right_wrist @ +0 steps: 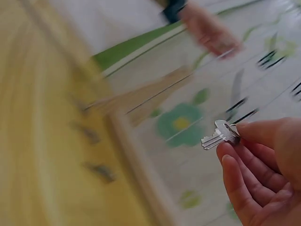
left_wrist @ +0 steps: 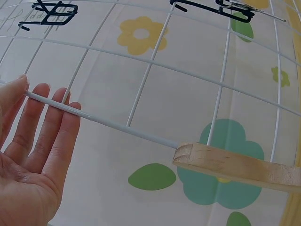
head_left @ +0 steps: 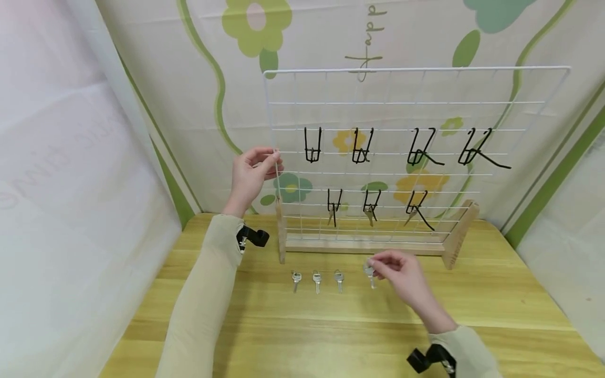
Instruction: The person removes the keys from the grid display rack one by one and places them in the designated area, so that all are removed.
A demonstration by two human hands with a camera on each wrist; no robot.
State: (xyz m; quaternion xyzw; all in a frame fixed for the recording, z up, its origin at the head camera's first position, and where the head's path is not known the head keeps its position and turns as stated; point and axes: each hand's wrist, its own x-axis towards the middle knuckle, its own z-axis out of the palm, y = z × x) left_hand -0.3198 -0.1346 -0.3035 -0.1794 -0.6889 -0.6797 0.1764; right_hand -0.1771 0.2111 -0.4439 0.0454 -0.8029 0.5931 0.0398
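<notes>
At its left side edge, the white wire rack (head_left: 390,103) is held lightly between the thumb and fingers of my left hand (head_left: 248,176), also seen in the left wrist view (left_wrist: 42,150). My right hand (head_left: 406,275) pinches a silver key (right_wrist: 221,135) by its ring between thumb and fingers, over the table just in front of the rack base. Three more silver keys, the nearest one (head_left: 339,281) among them, lie in a row to its left. Keys hang on the three lower black hooks, one key (head_left: 369,215) on the middle hook.
Several black hooks, one (head_left: 312,152) at the left, hang in the rack's upper row. The rack stands on a wooden base (head_left: 364,245) with a foot (head_left: 458,236) at the right end. Patterned cloth (head_left: 156,42) encloses the back and sides of the wooden table (head_left: 302,336).
</notes>
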